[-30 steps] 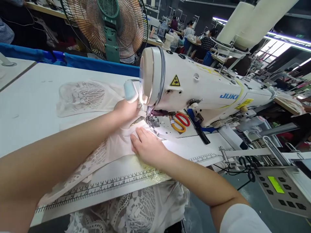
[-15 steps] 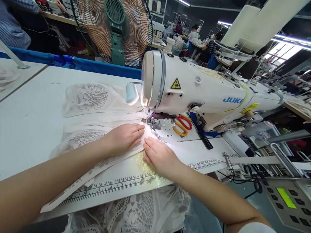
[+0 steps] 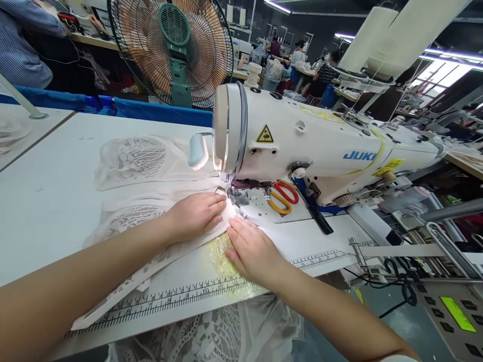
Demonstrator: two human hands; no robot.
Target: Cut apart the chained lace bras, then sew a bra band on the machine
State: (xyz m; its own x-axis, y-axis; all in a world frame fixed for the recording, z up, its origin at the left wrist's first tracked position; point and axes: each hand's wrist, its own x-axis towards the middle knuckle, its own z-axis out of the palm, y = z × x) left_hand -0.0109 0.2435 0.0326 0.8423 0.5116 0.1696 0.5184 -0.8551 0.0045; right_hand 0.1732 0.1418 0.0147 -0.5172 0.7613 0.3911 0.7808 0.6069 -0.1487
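Note:
My left hand [image 3: 196, 215] lies flat, fingers stretched out, on a pale pink lace fabric piece [image 3: 128, 221] just left of the presser foot [image 3: 234, 197] of a white JUKI sewing machine [image 3: 302, 146]. My right hand [image 3: 253, 251] rests flat on the fabric's near edge, fingers pointing toward the needle. Both palms press the cloth to the white table [image 3: 49, 201]. A printed ruler strip [image 3: 181, 294] runs along the table's front edge below my hands.
Red and orange scissors [image 3: 282, 197] lie on the machine bed behind the foot. More lace [image 3: 130, 156] lies farther left and hangs off the front [image 3: 211, 337]. A fan [image 3: 171, 50] stands behind. A control panel [image 3: 453, 311] sits lower right. Other people work far back.
My left hand came down from behind the machine head near the presser foot and now lies flat on the fabric. My right hand slid slightly toward me. The view shifted a little.

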